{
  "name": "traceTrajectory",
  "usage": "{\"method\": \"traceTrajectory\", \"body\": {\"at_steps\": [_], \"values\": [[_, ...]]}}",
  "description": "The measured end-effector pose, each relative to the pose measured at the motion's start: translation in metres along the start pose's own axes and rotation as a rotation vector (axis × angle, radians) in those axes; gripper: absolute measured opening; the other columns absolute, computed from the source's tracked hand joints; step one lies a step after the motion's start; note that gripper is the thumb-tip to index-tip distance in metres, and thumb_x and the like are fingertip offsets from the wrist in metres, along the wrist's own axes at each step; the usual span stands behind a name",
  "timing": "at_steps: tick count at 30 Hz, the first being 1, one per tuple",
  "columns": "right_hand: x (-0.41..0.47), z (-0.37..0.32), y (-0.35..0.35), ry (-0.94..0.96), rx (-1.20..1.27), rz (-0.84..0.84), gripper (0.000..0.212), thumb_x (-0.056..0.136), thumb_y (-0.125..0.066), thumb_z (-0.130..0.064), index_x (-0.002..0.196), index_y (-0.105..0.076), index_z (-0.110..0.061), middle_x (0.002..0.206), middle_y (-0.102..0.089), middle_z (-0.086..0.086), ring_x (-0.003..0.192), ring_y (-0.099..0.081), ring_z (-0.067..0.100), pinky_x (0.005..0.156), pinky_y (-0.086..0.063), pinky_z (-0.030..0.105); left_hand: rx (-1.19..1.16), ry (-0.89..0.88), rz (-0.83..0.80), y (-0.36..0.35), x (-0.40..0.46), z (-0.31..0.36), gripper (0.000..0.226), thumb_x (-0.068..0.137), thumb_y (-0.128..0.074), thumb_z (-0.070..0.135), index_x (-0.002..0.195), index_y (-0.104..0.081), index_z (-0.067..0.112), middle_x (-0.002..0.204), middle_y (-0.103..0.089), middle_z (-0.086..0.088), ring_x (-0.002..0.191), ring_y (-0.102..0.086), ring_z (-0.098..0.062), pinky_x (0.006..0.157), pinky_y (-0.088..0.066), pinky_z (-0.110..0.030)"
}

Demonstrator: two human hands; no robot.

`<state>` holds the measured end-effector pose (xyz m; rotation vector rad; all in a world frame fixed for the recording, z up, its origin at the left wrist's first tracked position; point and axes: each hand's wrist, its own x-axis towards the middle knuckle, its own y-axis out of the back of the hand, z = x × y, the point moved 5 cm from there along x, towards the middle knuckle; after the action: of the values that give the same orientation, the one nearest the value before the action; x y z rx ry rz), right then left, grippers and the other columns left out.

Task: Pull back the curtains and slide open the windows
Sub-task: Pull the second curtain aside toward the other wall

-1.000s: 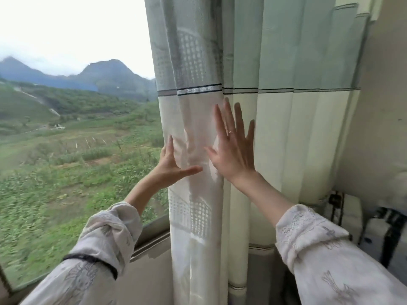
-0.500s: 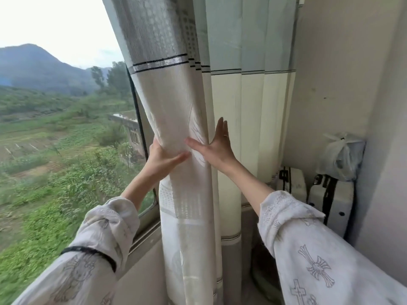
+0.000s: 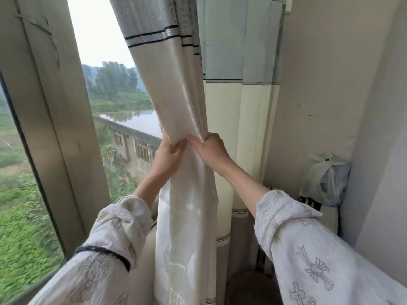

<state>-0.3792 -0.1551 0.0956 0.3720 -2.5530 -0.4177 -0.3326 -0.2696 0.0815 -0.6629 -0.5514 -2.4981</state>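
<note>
A cream and pale-green curtain (image 3: 176,95) with dark stripes hangs at the right side of the window, bunched toward the wall. My left hand (image 3: 169,155) and my right hand (image 3: 210,149) clutch its gathered front fold side by side at mid height. The window frame's upright post (image 3: 55,119) stands at the left, with glass (image 3: 19,194) beyond it and more glass (image 3: 123,119) between post and curtain. Below my hands the fabric falls straight down.
A beige wall (image 3: 326,106) closes the corner on the right. A tied plastic bag (image 3: 326,179) sits on a suitcase (image 3: 323,208) in that corner. Outside are green fields, a low building and water.
Both flat hands have closed into a grip on the curtain. The curtain has gathered further right, baring the window post and more glass, and my view has swung right.
</note>
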Motion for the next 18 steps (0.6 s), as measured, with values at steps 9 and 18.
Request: {"method": "traceTrajectory", "body": {"at_steps": [9,18], "values": [[0.088,0.044,0.042,0.157,-0.232,0.220,0.034,0.092,-0.051,-0.043,0.083,-0.058,-0.010,0.073,-0.054,0.003,0.096,-0.056,0.037,0.080,-0.038,0.041,0.038,-0.050,0.090,-0.074,0.090,-0.015,0.027,0.094,-0.042,0.018,0.117,-0.053,0.007,0.112,-0.062,-0.016,0.105,-0.055,-0.031,0.085,-0.044,-0.035],[0.188,0.105,0.085,0.170,-0.220,0.370,0.037,0.090,-0.058,-0.034,0.097,-0.065,0.001,0.105,-0.062,0.019,0.109,-0.050,0.035,0.088,-0.044,0.043,0.045,-0.164,0.044,-0.152,0.189,-0.042,0.023,0.094,-0.043,0.018,0.109,-0.056,0.007,0.092,-0.058,-0.005,0.083,-0.051,-0.018,0.061,-0.031,-0.019]]}}
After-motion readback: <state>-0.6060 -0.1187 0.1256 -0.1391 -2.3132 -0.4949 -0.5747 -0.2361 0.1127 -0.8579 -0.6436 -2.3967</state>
